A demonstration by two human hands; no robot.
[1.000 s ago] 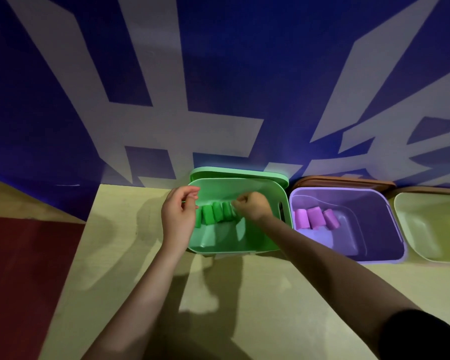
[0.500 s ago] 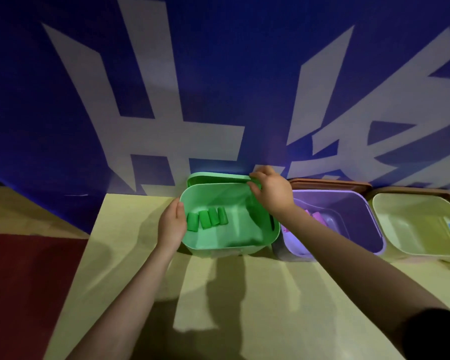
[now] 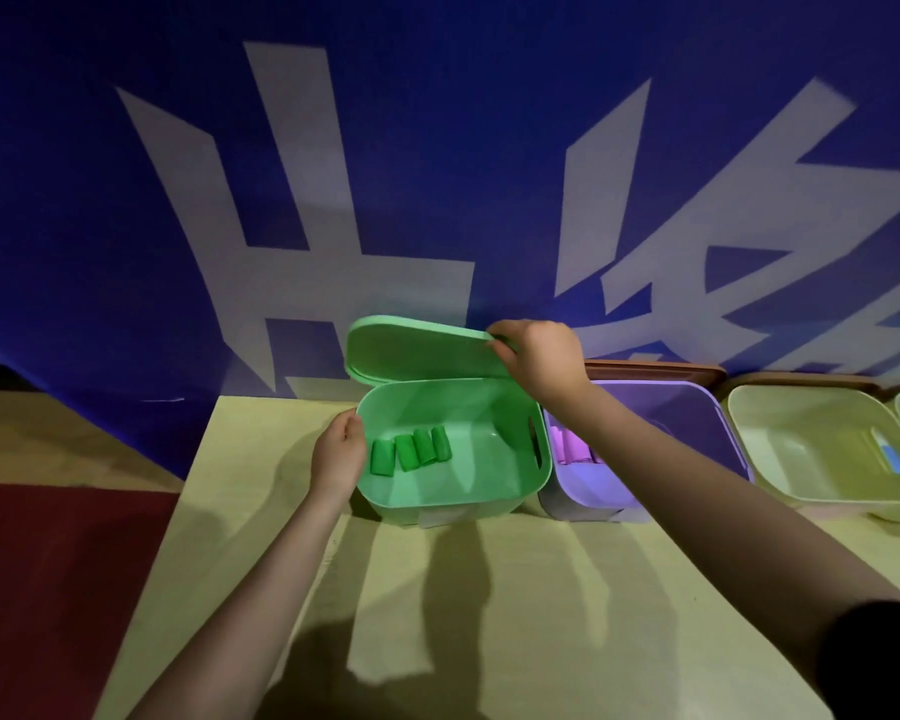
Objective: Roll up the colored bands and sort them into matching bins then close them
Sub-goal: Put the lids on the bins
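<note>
Here, the right hand (image 3: 541, 356) grips the green lid (image 3: 417, 348) by its right corner, tilted behind the green bin (image 3: 453, 491) on the counter (image 3: 489, 615). The left hand (image 3: 339, 454), fingers relaxed, steadies the bin's left wall. The lid looks light and stiff, best held at its rim.

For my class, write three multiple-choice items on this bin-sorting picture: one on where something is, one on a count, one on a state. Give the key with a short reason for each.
1. Where is the left hand?
A. against the green bin's left side
B. inside the purple bin
C. flat on the table

2. How many rolled green bands lie in the green bin?
A. two
B. four
C. six

3. What is the state of the green lid?
A. shut on the bin
B. lying on the floor
C. raised behind the bin, held by the right hand

Key: 1 A, its fingers touch the bin's left wall; 2 B, four rolls sit side by side; 3 C, the bin is open and fingers grip the lid's right edge.
</note>
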